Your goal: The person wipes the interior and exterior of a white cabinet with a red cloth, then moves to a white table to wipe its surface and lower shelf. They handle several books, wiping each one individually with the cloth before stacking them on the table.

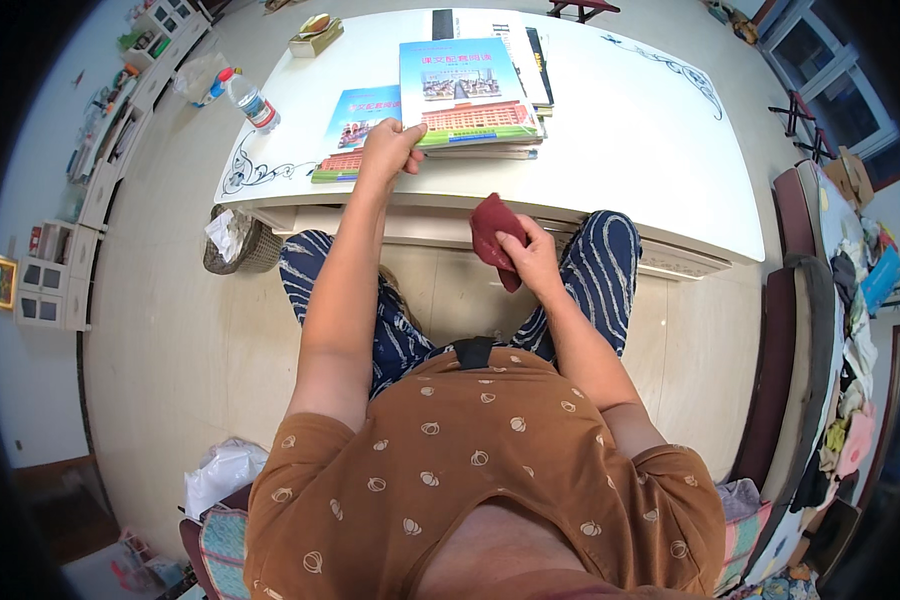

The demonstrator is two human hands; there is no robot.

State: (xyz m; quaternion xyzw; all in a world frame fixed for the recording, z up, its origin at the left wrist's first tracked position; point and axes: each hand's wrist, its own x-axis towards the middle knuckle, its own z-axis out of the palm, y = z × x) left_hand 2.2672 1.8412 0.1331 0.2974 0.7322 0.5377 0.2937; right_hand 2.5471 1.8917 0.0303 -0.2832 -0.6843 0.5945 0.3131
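My left hand [396, 150] is at the near left corner of a blue-covered book [469, 90] on top of a stack of books and papers. The thumb lies on the cover's corner, and the other fingers curl at the edge below it. A second blue-covered book [337, 161] lies flat on the table to the left, partly hidden by my left hand and the stack. My right hand [534, 255] holds a bunched dark red cloth [495, 236] above my lap, just short of the table's near edge.
The white table [630, 150] has drawers along its near side. A water bottle [251, 101] with a red cap stands at its left edge, a small box [316, 37] farther back. A wicker wastebasket [259, 244] sits by the near left corner. At right is a sofa [784, 360] with piled clothes.
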